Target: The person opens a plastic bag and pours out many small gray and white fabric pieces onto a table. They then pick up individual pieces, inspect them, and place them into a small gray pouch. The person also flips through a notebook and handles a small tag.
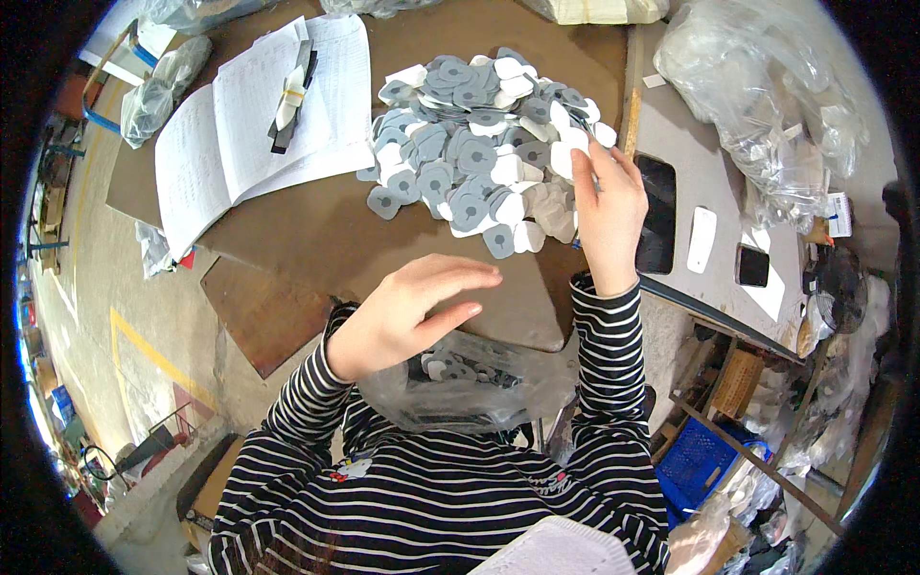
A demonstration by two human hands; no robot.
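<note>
A heap of small grey and white flat pads (470,144) lies on the brown table (316,230). My right hand (606,206) is raised at the heap's right edge, its fingers pinched on a few pads. My left hand (412,311) hovers flat, fingers apart and holding nothing, over the table's near edge. Just below it a clear plastic bag (460,383) rests in my lap with several pads inside.
An open notebook (249,125) with a bundle of strips (292,96) lies at the table's left. To the right stands a grey panel (690,172) with dark cut-outs and a large clear bag (767,105). A blue crate (704,460) sits at lower right.
</note>
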